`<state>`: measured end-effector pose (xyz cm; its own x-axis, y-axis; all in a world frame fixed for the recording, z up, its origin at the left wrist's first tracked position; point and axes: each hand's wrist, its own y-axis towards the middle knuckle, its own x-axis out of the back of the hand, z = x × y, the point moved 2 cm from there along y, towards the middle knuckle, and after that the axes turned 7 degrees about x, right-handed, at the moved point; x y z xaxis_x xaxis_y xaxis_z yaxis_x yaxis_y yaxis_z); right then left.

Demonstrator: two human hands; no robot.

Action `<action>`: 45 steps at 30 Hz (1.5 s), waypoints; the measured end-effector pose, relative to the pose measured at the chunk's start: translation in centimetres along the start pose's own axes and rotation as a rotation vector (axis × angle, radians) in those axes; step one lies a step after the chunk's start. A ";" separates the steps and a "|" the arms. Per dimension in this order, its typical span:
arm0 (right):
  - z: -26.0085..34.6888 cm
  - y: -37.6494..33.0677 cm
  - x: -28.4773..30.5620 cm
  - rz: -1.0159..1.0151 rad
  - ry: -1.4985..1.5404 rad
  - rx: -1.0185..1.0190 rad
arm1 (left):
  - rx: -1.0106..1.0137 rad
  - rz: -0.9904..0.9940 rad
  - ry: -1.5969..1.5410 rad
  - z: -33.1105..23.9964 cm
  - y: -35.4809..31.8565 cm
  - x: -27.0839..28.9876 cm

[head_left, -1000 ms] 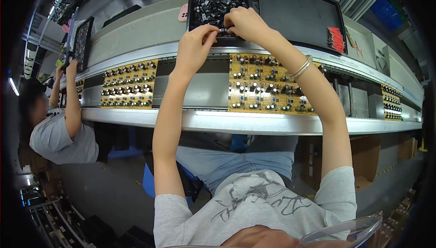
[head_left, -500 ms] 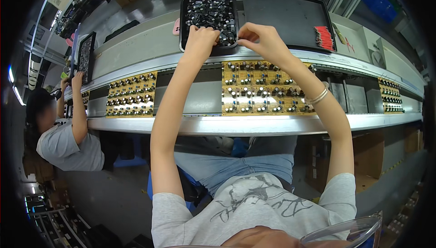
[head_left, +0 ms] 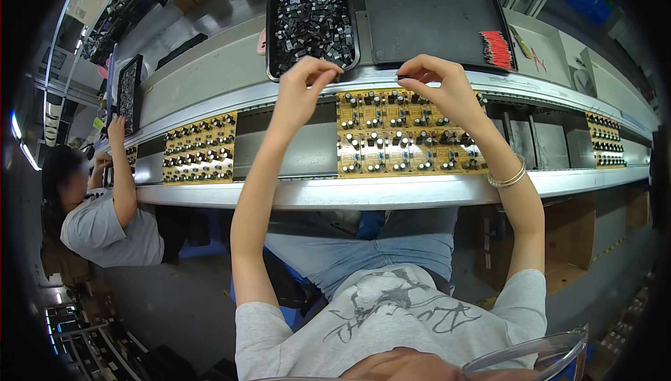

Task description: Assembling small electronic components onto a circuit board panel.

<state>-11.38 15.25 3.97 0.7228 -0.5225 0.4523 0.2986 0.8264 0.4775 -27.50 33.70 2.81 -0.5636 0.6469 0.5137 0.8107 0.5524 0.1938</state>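
Note:
My left hand (head_left: 305,89) is in a pinch just off the front edge of a black tray (head_left: 270,39) filled with small black components (head_left: 314,23). A small dark component (head_left: 340,76) shows at its fingertips. Over the far edge of a yellow circuit board panel (head_left: 390,152), my right hand (head_left: 442,88) pinches another small black component (head_left: 401,78) between thumb and forefinger. The panel lies on the rail line and carries rows of round capacitors. My right hand and wrist cover part of its right side.
A flat dark tray (head_left: 433,21) at the back holds a bundle of red parts (head_left: 495,50). Similar panels stand left (head_left: 199,149) and right (head_left: 605,141) on the metal-railed line (head_left: 293,192). At far left a co-worker's hand (head_left: 117,128) works by another black tray (head_left: 128,88).
Both hands have drawn back from the component tray toward me and moved over the near side, the right hand shifting right. The hands are now farther apart, each pinching a small part.

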 end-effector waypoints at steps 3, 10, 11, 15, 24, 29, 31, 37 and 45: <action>0.2 -0.1 -0.3 0.008 0.019 -0.014 | 0.079 -0.002 -0.065 1.3 -0.9 -1.4; 1.7 -0.7 -0.5 0.069 -0.043 0.017 | -0.099 -0.094 0.231 2.3 -2.1 -2.0; 1.8 -0.8 -0.6 0.071 -0.059 0.044 | -0.111 -0.096 0.260 2.4 -2.1 -2.0; 1.9 -1.1 -0.8 0.055 -0.073 0.082 | -0.158 -0.094 0.250 2.3 -2.3 -2.6; 2.1 -1.3 -1.1 0.079 -0.105 0.151 | -0.274 0.018 0.301 2.5 -2.2 -2.1; 2.5 -1.3 -1.3 0.100 -0.142 0.183 | -0.288 0.021 0.199 2.3 -1.8 -1.8; 2.7 -1.3 -1.4 0.106 -0.135 0.184 | -0.293 0.008 0.204 2.3 -1.8 -1.7; 2.6 -1.3 -1.7 0.120 -0.140 0.189 | -0.323 -0.002 0.192 2.7 -1.8 -1.8; 3.0 -1.2 -2.0 0.160 -0.160 0.170 | -0.363 0.015 0.240 3.0 -1.8 -1.8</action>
<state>-15.07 14.63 4.75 0.6406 -0.4255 0.6392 0.0697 0.8612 0.5035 -28.43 33.07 -1.01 -0.5336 0.4893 0.6898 0.8456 0.2955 0.4446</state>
